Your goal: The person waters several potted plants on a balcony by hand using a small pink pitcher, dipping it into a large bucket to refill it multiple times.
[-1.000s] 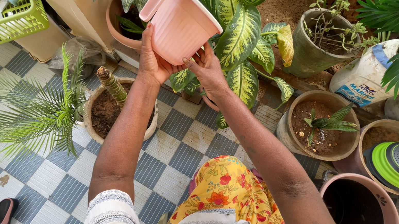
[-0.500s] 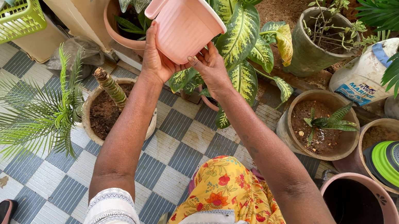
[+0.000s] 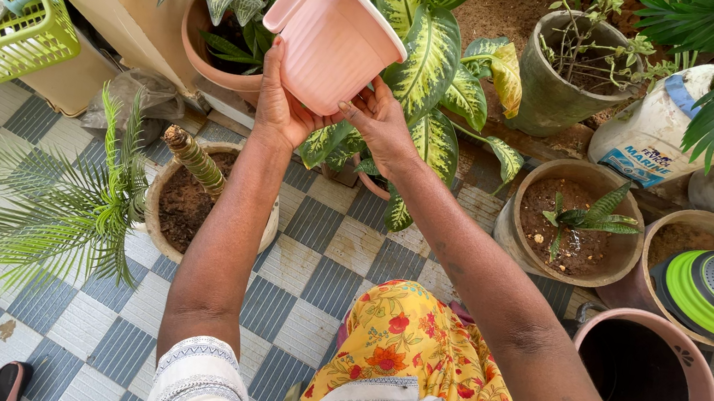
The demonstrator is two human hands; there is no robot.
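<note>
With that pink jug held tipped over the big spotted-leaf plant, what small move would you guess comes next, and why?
Probably a slightly steeper tilt toward the plant. Both the left hand and right hand cup the base of the pink jug, whose mouth already leans over the variegated leafy plant. No water is visible leaving it, so more tilt seems needed, though its contents are hidden.

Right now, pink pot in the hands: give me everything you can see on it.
The pink pot looks like plastic, with fine vertical ribs, a tapered body and a squared rim that has a raised lip at one corner. It is held up, tilted, mouth facing away, over the variegated leaves. The left hand cups its base side; the right hand touches its lower edge. Inside not visible.
</note>
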